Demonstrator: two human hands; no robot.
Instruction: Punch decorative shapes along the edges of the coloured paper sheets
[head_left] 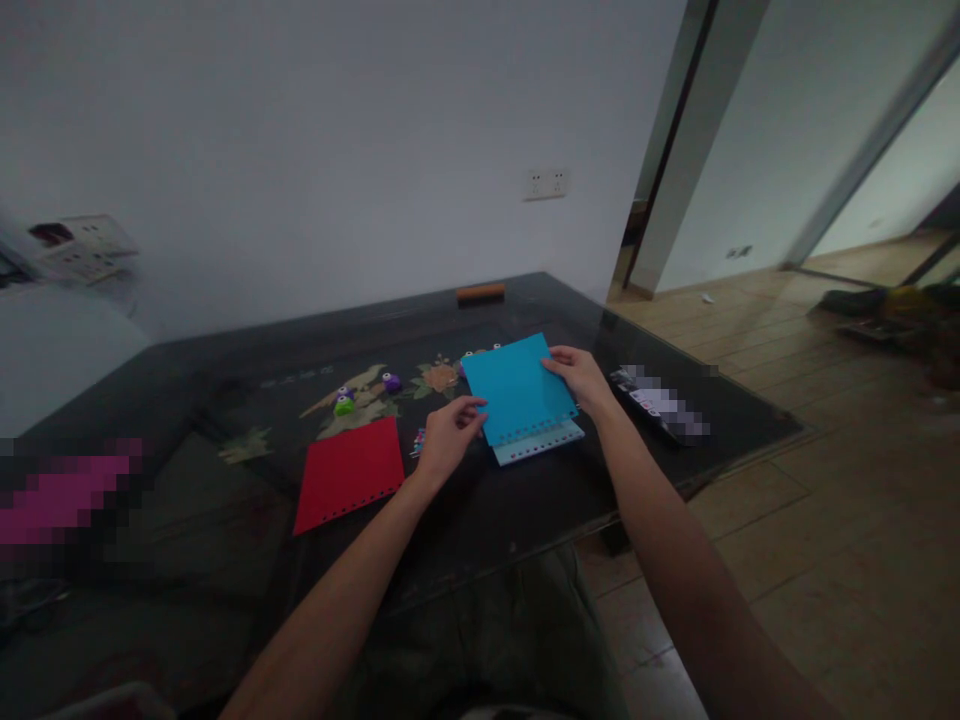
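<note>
A bright blue sheet of punched paper (pixel 517 385), with a row of holes along its near edge, is held between my two hands. My left hand (pixel 454 430) pinches its left edge, fingers closed. At the upper right edge, my right hand (pixel 576 372) grips it with thumb and fingers. Beneath it lies a pale blue punched sheet or stack (pixel 540 442), mostly covered. To the left, a red punched sheet (pixel 352 470) rests flat on the dark table. Small colourful pieces (pixel 418 441) lie beside my left hand, too small to name.
Small purple toys (pixel 391 382) and a green one (pixel 344 405) with eyes stand behind the red sheet. An orange-brown bar (pixel 481 293) lies near the wall. A blurred package (pixel 660 405) sits at the right of the glossy dark table (pixel 465 545). Something pink (pixel 64 495) is far left.
</note>
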